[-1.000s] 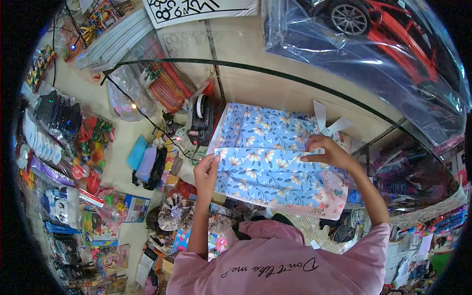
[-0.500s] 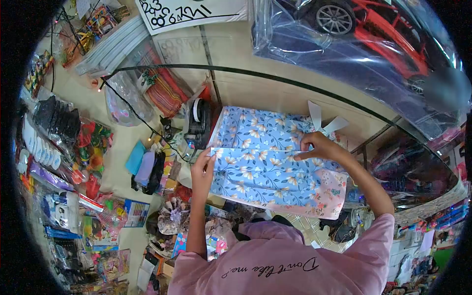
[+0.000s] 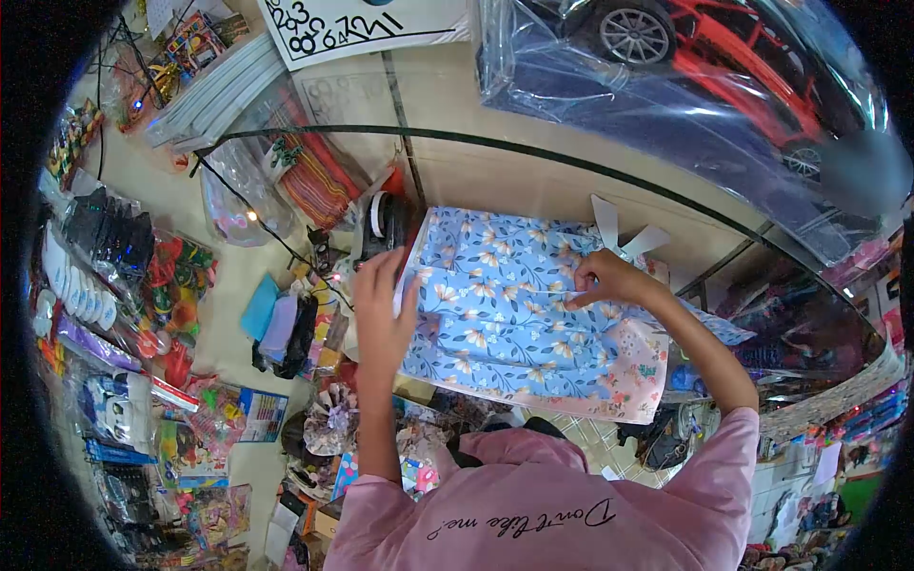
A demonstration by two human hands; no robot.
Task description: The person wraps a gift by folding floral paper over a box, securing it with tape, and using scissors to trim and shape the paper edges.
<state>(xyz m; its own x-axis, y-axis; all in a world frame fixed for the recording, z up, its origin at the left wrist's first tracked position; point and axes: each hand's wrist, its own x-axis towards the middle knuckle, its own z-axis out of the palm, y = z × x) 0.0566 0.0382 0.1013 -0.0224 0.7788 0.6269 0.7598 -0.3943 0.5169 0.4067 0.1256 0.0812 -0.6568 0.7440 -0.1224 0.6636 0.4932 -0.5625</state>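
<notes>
Blue floral paper (image 3: 505,324) lies in front of me, over a pink floral sheet (image 3: 640,366) that shows at its lower right. My left hand (image 3: 383,300) is at the paper's left edge, raised, with its fingers spread and nothing held. On the right part of the paper, my right hand (image 3: 609,278) has its thumb and forefinger curled together at the paper's fold; a pinched edge there is too small to make out. White scissor-like blades or strips (image 3: 624,233) stand out beyond the paper's upper right. A black tape dispenser (image 3: 381,228) sits by the upper left corner.
A curved glass edge (image 3: 505,143) crosses beyond the paper. A boxed red toy car (image 3: 743,76) is at the upper right. Packaged goods (image 3: 181,314) and a string of lights (image 3: 252,216) lie to the left. A number board (image 3: 371,29) is at the top.
My left hand has let go of the paper's left edge and moved up, its fingers opening. A blue floral flap now shows to the right beyond my right forearm.
</notes>
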